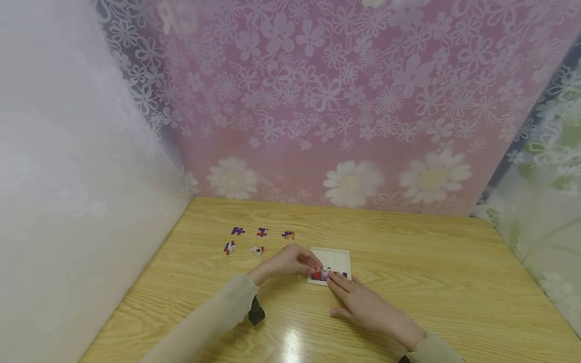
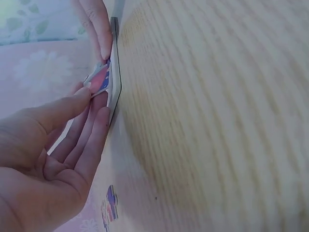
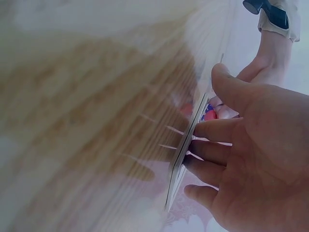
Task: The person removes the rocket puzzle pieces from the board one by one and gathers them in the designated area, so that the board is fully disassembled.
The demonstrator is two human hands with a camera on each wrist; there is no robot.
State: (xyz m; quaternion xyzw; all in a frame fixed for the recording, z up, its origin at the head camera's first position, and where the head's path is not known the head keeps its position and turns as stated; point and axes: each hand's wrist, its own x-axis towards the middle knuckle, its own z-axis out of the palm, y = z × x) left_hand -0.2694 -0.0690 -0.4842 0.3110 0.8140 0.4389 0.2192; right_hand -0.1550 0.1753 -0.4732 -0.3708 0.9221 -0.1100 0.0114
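Note:
A small white puzzle tray lies on the table, with purple, red and white pieces along its near side. My left hand is over the tray's left part. In the left wrist view its thumb and fingers pinch a tilted jigsaw piece at the tray's edge. From the right, my right hand reaches in with fairly straight fingers, their tips resting on the near pieces. The right wrist view shows those fingers against the tray's rim. The left hand partly covers the tray's left side.
Several loose jigsaw pieces lie in two rows left of the tray, among them a purple one and a white one. One piece is mostly hidden behind the left hand. The wood-grain table meets a pink flowered curtain at its back edge.

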